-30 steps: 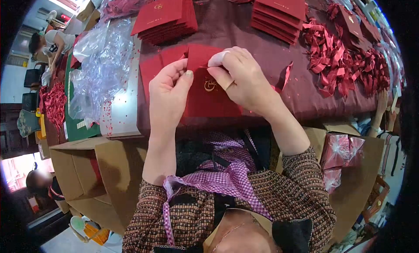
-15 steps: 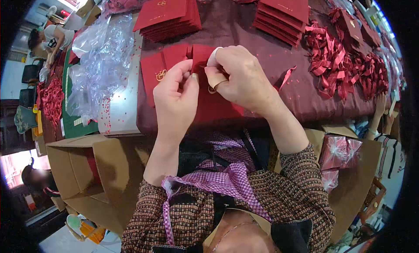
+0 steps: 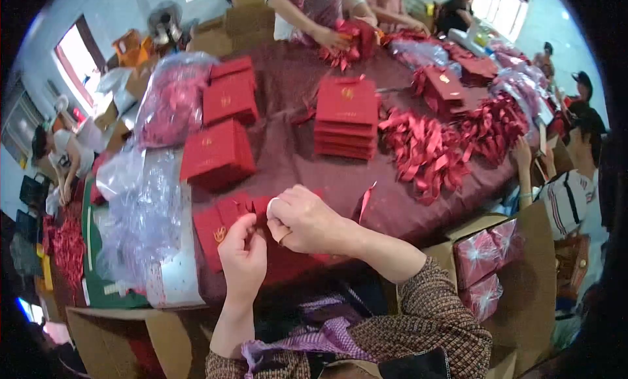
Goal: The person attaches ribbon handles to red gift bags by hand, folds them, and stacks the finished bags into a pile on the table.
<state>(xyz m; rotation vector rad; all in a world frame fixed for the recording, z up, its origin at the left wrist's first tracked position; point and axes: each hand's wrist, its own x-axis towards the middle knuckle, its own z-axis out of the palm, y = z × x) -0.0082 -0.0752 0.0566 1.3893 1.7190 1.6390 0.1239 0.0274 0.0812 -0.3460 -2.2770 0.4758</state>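
Near the table's front edge, a flat red bag (image 3: 208, 230) with a gold emblem lies under and beside both hands. My left hand (image 3: 243, 251) has thumb and fingers pinched at the bag's upper part; what lies between the fingertips is too small to make out. Close on its right, my right hand (image 3: 294, 219) is curled closed, with a white wrap on one finger and a ring on another. Its fingertips are turned down and hidden. A loose red ribbon (image 3: 367, 199) lies to the right of my right hand.
Stacks of red bags (image 3: 219, 155) (image 3: 345, 114) stand beyond my hands. Ribbon heaps (image 3: 425, 153) lie at right, clear plastic (image 3: 140, 209) at left. Co-workers' hands (image 3: 332, 39) handle ribbons across the table. Cardboard boxes (image 3: 523, 281) stand at the front, one holding wrapped red packs (image 3: 477, 255).
The view has tilted up, showing more of the far table and co-workers. Both hands appear lower and further left in the picture, still closed and close together at the bag.
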